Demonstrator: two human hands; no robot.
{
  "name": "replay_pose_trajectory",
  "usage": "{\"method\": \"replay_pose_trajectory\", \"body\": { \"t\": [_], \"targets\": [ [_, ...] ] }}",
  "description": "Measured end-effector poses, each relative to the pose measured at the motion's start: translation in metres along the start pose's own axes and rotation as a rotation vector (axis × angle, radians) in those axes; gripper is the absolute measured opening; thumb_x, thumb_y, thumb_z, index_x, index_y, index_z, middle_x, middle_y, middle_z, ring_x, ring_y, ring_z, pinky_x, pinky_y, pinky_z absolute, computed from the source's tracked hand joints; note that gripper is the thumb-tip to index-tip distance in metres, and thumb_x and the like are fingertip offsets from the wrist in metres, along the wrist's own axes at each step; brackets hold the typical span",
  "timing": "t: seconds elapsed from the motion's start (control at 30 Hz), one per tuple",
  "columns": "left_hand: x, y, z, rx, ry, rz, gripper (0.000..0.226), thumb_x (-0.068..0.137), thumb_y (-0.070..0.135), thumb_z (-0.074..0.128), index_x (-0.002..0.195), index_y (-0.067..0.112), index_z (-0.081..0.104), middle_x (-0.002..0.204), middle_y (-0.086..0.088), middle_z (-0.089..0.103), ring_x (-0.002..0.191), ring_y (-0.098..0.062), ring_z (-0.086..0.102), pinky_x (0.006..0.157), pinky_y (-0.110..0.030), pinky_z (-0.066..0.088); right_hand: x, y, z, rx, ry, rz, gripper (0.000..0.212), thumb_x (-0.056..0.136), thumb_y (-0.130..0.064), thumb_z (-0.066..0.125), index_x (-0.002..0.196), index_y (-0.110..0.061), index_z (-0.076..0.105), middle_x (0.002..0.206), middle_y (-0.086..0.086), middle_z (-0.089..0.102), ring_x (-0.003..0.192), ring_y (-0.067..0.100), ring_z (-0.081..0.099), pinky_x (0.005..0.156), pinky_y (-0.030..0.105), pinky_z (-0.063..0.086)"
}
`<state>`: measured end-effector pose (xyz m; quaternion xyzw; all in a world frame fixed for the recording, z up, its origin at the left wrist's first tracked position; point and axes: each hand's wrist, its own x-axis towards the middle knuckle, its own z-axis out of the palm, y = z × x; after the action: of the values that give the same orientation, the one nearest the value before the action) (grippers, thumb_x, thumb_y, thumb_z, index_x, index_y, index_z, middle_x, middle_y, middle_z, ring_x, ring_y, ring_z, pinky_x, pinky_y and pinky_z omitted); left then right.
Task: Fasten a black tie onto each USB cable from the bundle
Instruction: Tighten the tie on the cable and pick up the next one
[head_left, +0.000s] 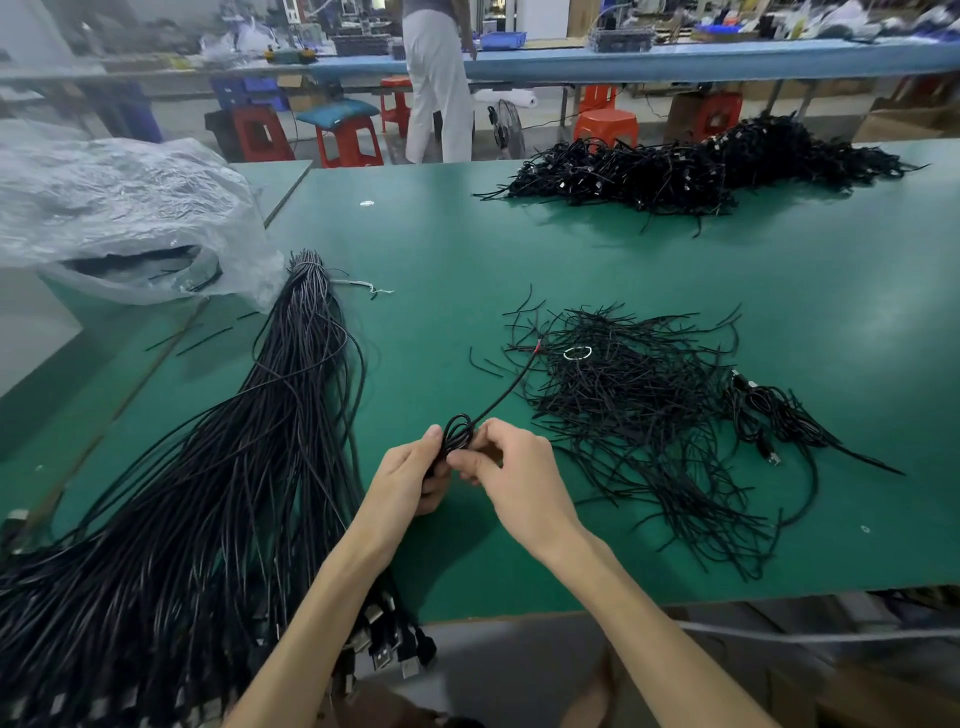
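From the head view, both of the person's hands meet over the middle of the green tabletop, just in front of the body. The left hand has its fingers curled round a small coil of black cable, thumb up against the loops, and the right hand pinches the same coil from the other side, its remaining fingers tucked under. I cannot tell whether a tie is already between them. 1 loose end of that cable runs up and to the right from the coil and ends in a red tip at the edge of the ties, a loose black heap spread across the tabletop to the right of the hands, with a small white ring lying on top. A few coiled cables sit at the heap's right side. To the left lies the bundle, a thick sheaf of long black cables bound near its far end and fanning toward the near edge, where silver USB plugs hang over. Beside its far end sits a crumpled clear plastic bag. Far back on the right is a second dark pile of cables. Beyond the tabletop stand red stools and a person in white trousers at another bench.
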<state>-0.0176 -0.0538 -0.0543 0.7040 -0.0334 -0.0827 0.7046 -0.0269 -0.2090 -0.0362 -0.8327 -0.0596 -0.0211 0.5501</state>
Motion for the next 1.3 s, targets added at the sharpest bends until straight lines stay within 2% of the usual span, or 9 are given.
{"method": "replay_pose_trajectory", "body": {
  "t": [0.2, 0.47, 0.7, 0.83, 0.93, 1.07, 1.13, 1.2, 1.3],
  "targets": [
    [-0.001, 0.002, 0.001, 0.047, 0.04, 0.019, 0.049, 0.111, 0.033, 0.038, 0.064, 0.019, 0.036, 0.059, 0.008, 0.027, 0.05, -0.01, 0.021, 0.044, -0.016, 0.022, -0.013, -0.004, 0.015, -0.211, 0.076, -0.026, 0.02, 0.103, -0.034, 0.059, 0.092, -0.018, 0.057, 0.089, -0.007, 0.063, 0.084, 0.014, 0.058, 0.077, 0.034, 0.048],
    [-0.001, 0.003, 0.0, 0.076, 0.071, 0.05, 0.05, 0.111, 0.033, 0.04, 0.063, 0.019, 0.034, 0.057, 0.01, 0.028, 0.05, -0.008, 0.022, 0.045, -0.017, 0.022, -0.019, -0.012, 0.016, -0.511, 0.058, -0.256, 0.02, 0.109, -0.034, 0.044, 0.094, -0.02, 0.041, 0.091, -0.007, 0.053, 0.07, 0.01, 0.042, 0.062, 0.024, 0.033],
    [-0.003, 0.001, 0.003, 0.23, 0.07, 0.125, 0.048, 0.108, 0.047, 0.033, 0.071, 0.016, 0.036, 0.059, 0.01, 0.029, 0.055, -0.009, 0.024, 0.051, -0.018, 0.026, -0.021, -0.015, 0.02, -0.418, 0.035, -0.163, 0.02, 0.109, -0.033, 0.041, 0.093, -0.021, 0.041, 0.093, -0.005, 0.055, 0.076, 0.02, 0.056, 0.067, 0.035, 0.044],
    [-0.004, 0.004, 0.006, 0.317, 0.092, 0.179, 0.047, 0.109, 0.045, 0.029, 0.074, 0.016, 0.04, 0.064, 0.014, 0.037, 0.06, -0.006, 0.033, 0.057, -0.017, 0.033, -0.019, -0.02, 0.024, -0.303, 0.061, -0.08, 0.022, 0.108, -0.032, 0.045, 0.088, -0.021, 0.044, 0.091, -0.003, 0.059, 0.081, 0.02, 0.057, 0.072, 0.038, 0.046],
    [-0.004, 0.006, 0.008, 0.369, 0.137, 0.193, 0.047, 0.107, 0.045, 0.028, 0.077, 0.012, 0.042, 0.073, 0.0, 0.041, 0.067, -0.011, 0.038, 0.063, -0.026, 0.037, -0.017, -0.02, 0.029, -0.178, 0.078, -0.016, 0.024, 0.107, -0.031, 0.049, 0.085, -0.021, 0.046, 0.084, -0.005, 0.058, 0.075, 0.015, 0.054, 0.069, 0.034, 0.046],
    [-0.004, 0.007, 0.005, 0.381, 0.134, 0.158, 0.05, 0.109, 0.043, 0.029, 0.079, 0.005, 0.042, 0.076, -0.005, 0.042, 0.07, -0.015, 0.039, 0.066, -0.033, 0.038, -0.02, -0.02, 0.032, -0.049, 0.089, 0.038, 0.024, 0.106, -0.031, 0.05, 0.086, -0.018, 0.05, 0.079, -0.002, 0.061, 0.072, 0.017, 0.059, 0.068, 0.036, 0.049],
    [-0.004, 0.006, 0.005, 0.388, 0.103, 0.145, 0.053, 0.11, 0.042, 0.031, 0.078, 0.001, 0.04, 0.072, -0.003, 0.039, 0.067, -0.015, 0.036, 0.064, -0.033, 0.034, -0.02, -0.018, 0.027, -0.068, 0.063, 0.037, 0.024, 0.107, -0.03, 0.05, 0.086, -0.017, 0.05, 0.078, -0.001, 0.062, 0.074, 0.022, 0.062, 0.072, 0.043, 0.051],
    [-0.002, 0.008, 0.004, 0.373, 0.068, 0.133, 0.048, 0.111, 0.038, 0.035, 0.074, 0.008, 0.039, 0.065, 0.004, 0.037, 0.062, -0.014, 0.032, 0.06, -0.032, 0.03, -0.018, -0.018, 0.016, -0.147, 0.023, 0.008, 0.025, 0.106, -0.028, 0.05, 0.085, -0.016, 0.049, 0.076, -0.002, 0.059, 0.073, 0.023, 0.059, 0.073, 0.044, 0.05],
    [0.001, 0.018, -0.008, 0.442, -0.036, 0.093, 0.034, 0.109, 0.034, 0.044, 0.083, 0.014, 0.053, 0.058, 0.006, 0.054, 0.053, -0.013, 0.045, 0.054, -0.037, 0.039, -0.012, -0.017, -0.003, -0.278, -0.052, -0.037, 0.023, 0.105, -0.028, 0.051, 0.085, -0.016, 0.05, 0.074, -0.006, 0.054, 0.073, 0.022, 0.053, 0.072, 0.042, 0.046]
  ]
}}
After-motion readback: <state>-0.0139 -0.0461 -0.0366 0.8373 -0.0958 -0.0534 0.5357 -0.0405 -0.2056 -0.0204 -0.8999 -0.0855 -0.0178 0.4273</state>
